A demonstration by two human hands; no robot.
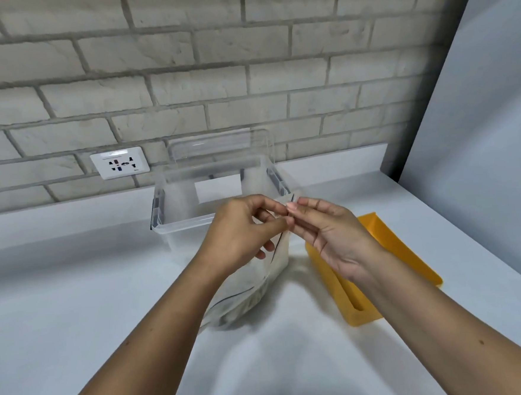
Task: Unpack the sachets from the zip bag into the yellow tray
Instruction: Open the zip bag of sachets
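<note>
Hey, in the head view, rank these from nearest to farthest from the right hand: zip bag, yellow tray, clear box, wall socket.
1. zip bag, centre, its top pinched by the right hand.
2. yellow tray, under the hand on the right, and clear box, just behind: too close to call.
3. wall socket, far left on the brick wall.

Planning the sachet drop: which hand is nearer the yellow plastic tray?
Right. The right hand overlaps the yellow plastic tray's left edge in view, pinching the clear zip bag's top; the left hand pinches it further left.
</note>
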